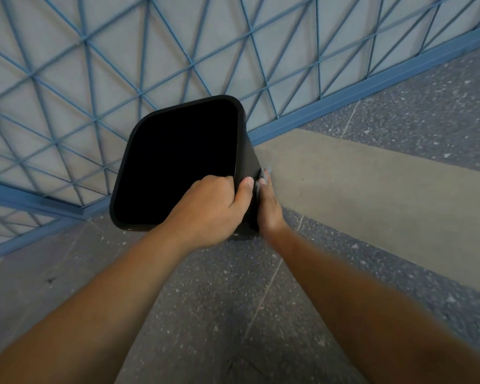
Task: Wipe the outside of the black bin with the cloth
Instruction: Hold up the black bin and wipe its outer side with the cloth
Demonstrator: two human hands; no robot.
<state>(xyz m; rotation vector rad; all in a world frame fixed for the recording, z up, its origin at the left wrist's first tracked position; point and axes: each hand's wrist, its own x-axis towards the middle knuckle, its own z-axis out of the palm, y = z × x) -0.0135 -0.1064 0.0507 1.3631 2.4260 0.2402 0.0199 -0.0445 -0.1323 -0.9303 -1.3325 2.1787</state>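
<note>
We found the black bin (178, 162) upright on the floor (372, 167), left hand (211, 209) clamped on its near rim, right hand (269, 206) pressing the cloth (261, 178) flat against its right wall.

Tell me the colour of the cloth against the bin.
Grey, as far as the head view shows; only a small bit of the cloth peeks past the right hand.
</note>
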